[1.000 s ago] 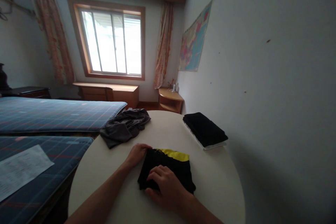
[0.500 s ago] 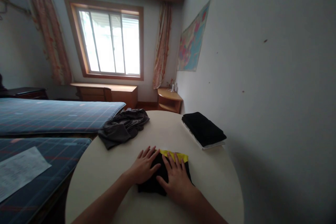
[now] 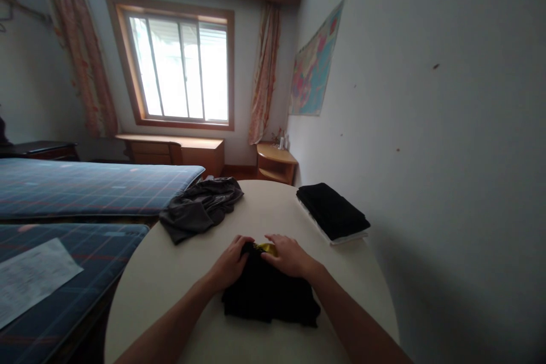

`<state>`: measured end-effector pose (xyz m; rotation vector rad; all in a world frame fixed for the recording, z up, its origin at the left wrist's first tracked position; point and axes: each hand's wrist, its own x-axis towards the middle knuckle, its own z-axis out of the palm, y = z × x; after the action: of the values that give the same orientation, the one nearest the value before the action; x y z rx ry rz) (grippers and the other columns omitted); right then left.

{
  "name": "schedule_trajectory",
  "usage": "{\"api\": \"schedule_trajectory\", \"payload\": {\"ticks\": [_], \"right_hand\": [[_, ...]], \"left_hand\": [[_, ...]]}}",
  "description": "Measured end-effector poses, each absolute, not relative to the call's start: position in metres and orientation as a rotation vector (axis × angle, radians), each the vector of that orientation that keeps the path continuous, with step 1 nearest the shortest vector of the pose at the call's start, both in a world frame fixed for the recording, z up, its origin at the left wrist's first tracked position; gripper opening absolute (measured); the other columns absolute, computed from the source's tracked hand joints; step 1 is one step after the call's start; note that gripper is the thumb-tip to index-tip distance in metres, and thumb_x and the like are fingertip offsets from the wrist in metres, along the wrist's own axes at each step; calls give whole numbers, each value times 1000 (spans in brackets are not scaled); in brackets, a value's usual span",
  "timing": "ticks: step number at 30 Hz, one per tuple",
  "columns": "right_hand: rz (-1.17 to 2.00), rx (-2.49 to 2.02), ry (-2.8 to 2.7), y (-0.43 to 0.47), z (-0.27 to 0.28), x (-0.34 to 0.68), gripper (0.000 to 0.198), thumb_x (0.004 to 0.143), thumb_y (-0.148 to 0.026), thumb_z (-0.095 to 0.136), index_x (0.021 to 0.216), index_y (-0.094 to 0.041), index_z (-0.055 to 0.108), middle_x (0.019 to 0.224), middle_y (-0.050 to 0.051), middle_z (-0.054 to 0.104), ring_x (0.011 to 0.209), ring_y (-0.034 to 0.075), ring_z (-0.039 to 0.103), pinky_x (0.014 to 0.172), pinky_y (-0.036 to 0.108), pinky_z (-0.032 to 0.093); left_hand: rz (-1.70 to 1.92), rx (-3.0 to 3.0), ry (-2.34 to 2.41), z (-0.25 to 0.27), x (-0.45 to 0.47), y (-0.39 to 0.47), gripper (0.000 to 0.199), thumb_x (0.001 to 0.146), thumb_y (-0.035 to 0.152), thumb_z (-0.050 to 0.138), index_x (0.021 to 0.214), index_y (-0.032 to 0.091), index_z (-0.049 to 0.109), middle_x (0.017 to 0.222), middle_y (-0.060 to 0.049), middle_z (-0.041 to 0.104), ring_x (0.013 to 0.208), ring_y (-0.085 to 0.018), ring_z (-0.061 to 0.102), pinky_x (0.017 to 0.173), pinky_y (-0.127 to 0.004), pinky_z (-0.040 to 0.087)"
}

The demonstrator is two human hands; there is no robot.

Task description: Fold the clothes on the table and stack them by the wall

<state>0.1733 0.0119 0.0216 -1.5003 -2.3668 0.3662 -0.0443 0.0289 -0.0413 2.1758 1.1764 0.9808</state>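
A folded black garment [image 3: 273, 296] with a yellow part at its far edge lies on the round white table [image 3: 140, 301] in front of me. My left hand [image 3: 232, 261] grips the garment's far left corner, its thumb on the near side and fingers curled over the edge. At the far right part of that edge, my right hand [image 3: 289, 256] is bent around the cloth, thumb toward the middle. Between the two hands a little of the yellow cloth shows, bunched up. The exact kind of garment cannot be made out, and my fingertips are partly hidden behind the fabric.
A crumpled dark grey garment [image 3: 200, 210] lies at the table's far left. Neatly folded black cloth [image 3: 333, 210] rests on something white at the far right, near the wall. Plaid mattresses [image 3: 98, 187] stand to the left, one carrying a paper sheet [image 3: 36, 278].
Both hands lay flat on the garment before; now they grip its far edge. The yellow part has been bunched up, and less of it shows.
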Motion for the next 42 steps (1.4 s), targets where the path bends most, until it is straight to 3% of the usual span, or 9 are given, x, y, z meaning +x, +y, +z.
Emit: {"api": "schedule_trajectory", "payload": {"ticks": [3, 8, 12, 17, 21, 30, 33, 36, 42], "right_hand": [[591, -1402, -2458, 26, 25, 180, 64, 79, -48, 66, 134, -17, 55, 126, 13, 65, 111, 26, 61, 94, 34, 44], [845, -1342, -2564, 32, 33, 192, 38, 80, -52, 64, 101, -20, 70, 87, 0, 72, 77, 17, 63, 66, 24, 44], [780, -1333, -2488, 34, 39, 213, 32, 80, -45, 66, 100, -20, 69, 92, 2, 72, 81, 19, 63, 71, 26, 45], [600, -1521, -2262, 52, 52, 251, 34, 81, -44, 65, 103, -17, 68, 99, 7, 72, 87, 23, 64, 80, 31, 46], [504, -1608, -2160, 78, 65, 277, 32, 80, -43, 66, 96, -16, 68, 90, 7, 71, 80, 23, 64, 74, 31, 46], [442, -1637, -2044, 139, 128, 327, 39, 78, -52, 66, 89, -14, 68, 74, 2, 67, 66, 16, 58, 61, 26, 42], [374, -1757, -1965, 157, 144, 354, 49, 81, -58, 62, 99, -13, 68, 78, 4, 70, 68, 17, 60, 62, 26, 43], [75, -2001, -1869, 171, 139, 380, 53, 81, -55, 64, 116, -15, 66, 100, 11, 72, 88, 23, 65, 75, 29, 47], [-200, -2319, -1787, 182, 92, 385, 72, 87, -65, 49, 145, -21, 45, 143, 18, 50, 127, 35, 50, 101, 47, 40]], "left_hand": [[1117, 2094, 1041, -34, -41, 25, 29, 82, 13, 46, 107, 21, 59, 109, -7, 61, 108, -20, 57, 102, -36, 44], [1226, 1944, 971, -27, -35, 23, 23, 86, 23, 50, 107, 21, 60, 111, -6, 64, 108, -20, 59, 100, -35, 47], [1206, 1911, 1080, -33, -32, 28, 34, 94, 32, 43, 124, 22, 54, 126, -9, 61, 111, -20, 61, 100, -37, 48], [971, 2212, 1420, -49, -32, 30, 43, 92, 32, 45, 133, 20, 53, 140, -12, 53, 133, -26, 45, 115, -46, 33], [703, 2357, 1505, -57, -29, 26, 48, 90, 31, 49, 137, 21, 52, 148, -10, 47, 142, -29, 35, 118, -50, 25], [637, 2384, 1491, -57, -30, 25, 42, 91, 32, 47, 130, 23, 58, 149, -10, 46, 142, -29, 34, 118, -51, 26], [689, 2391, 1469, -62, -31, 26, 40, 91, 32, 47, 130, 25, 58, 149, -8, 46, 143, -28, 34, 118, -51, 26], [714, 2381, 1468, -64, -31, 26, 39, 91, 33, 48, 129, 27, 59, 149, -7, 46, 142, -27, 35, 118, -50, 27], [673, 2380, 1495, -61, -30, 27, 40, 90, 32, 49, 129, 28, 58, 149, -6, 47, 142, -28, 35, 118, -50, 27]]}}
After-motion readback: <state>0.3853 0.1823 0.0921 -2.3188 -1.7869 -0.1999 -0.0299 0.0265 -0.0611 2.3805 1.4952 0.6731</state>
